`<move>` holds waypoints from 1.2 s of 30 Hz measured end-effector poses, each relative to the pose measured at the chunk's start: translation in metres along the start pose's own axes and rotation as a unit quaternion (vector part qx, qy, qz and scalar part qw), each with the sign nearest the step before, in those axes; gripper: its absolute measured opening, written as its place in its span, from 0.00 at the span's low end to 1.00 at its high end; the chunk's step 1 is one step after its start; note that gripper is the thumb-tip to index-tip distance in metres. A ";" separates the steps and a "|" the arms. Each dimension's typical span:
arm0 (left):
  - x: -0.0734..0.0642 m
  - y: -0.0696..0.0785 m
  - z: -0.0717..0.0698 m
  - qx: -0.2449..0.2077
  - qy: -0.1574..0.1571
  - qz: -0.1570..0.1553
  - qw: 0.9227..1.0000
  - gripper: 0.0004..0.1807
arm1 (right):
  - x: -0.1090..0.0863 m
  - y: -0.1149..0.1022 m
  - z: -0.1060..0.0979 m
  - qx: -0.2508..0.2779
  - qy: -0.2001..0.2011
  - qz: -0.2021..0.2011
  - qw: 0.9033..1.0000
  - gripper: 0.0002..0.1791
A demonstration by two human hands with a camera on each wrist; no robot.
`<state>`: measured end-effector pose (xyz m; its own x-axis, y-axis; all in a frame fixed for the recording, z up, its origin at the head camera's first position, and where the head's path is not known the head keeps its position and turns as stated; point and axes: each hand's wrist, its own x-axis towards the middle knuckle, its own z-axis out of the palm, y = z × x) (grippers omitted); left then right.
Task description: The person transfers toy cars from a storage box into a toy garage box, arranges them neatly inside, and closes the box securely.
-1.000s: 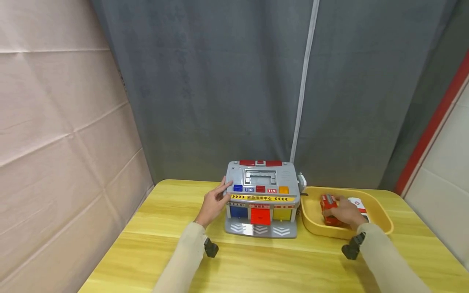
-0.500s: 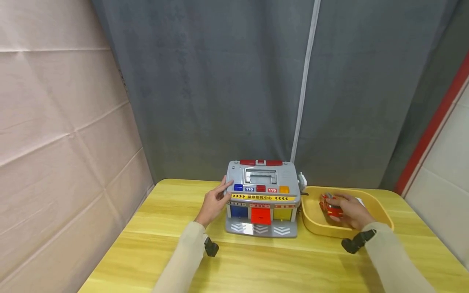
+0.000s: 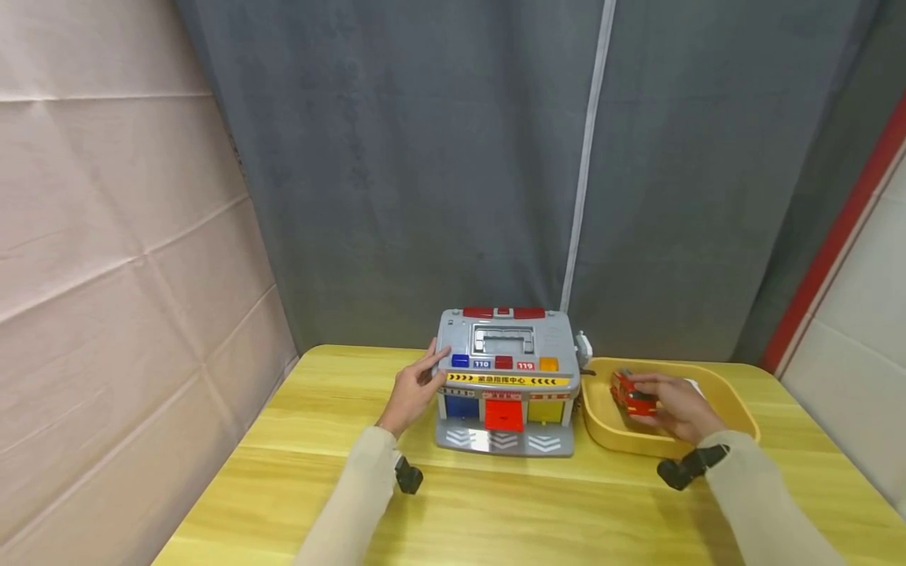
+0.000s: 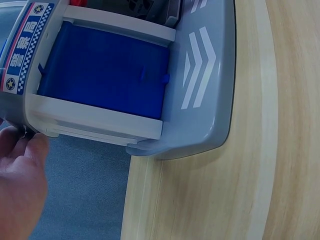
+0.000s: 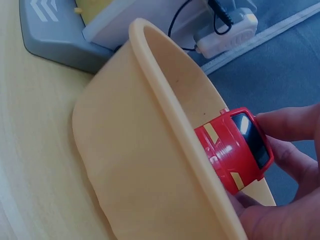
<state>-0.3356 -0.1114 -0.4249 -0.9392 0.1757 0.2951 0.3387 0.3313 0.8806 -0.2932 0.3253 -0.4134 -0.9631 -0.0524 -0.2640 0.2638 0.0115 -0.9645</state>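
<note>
A grey toy emergency station [image 3: 506,377] with blue, red and yellow garage doors stands on the table. At its left roof edge my left hand [image 3: 414,393] grips the corner; in the left wrist view my left hand [image 4: 22,180] has its fingertips against the roof's underside, by the blue door [image 4: 105,65]. My right hand [image 3: 675,402] pinches a red toy fire truck [image 3: 632,395] inside the yellow bin. In the right wrist view the fire truck [image 5: 235,150] shows its dark windscreen, with fingers and thumb on opposite sides; the bin wall hides its lower part.
The yellow bin [image 3: 602,436] stands right against the station's right side. A white object [image 3: 696,385] lies in it, mostly behind my right hand. A white handset [image 5: 230,32] with a dark cord hangs on the station's side. A grey curtain [image 3: 410,196] closes off the back.
My right hand has taken hold of the fire truck, turned it so its front faces me, and shifted it slightly left in the bin. My left hand stays on the station.
</note>
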 end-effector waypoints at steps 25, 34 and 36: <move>0.001 0.000 0.001 0.001 0.002 0.000 1.000 0.24 | -0.023 -0.006 0.014 -0.025 0.019 -0.041 0.999 0.13; 0.001 -0.001 0.001 0.002 -0.002 -0.005 1.000 0.24 | -0.033 -0.007 0.024 -0.044 0.022 -0.066 0.997 0.13; 0.001 0.000 0.001 0.003 -0.002 -0.006 1.000 0.24 | -0.035 -0.007 0.026 -0.036 0.019 -0.070 0.997 0.12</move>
<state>-0.3361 -0.1105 -0.4254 -0.9429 0.1758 0.2828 0.3277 0.3391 0.8818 -0.2603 0.3012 -0.3976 -0.9920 -0.0216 -0.1247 0.1227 0.0775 -0.9894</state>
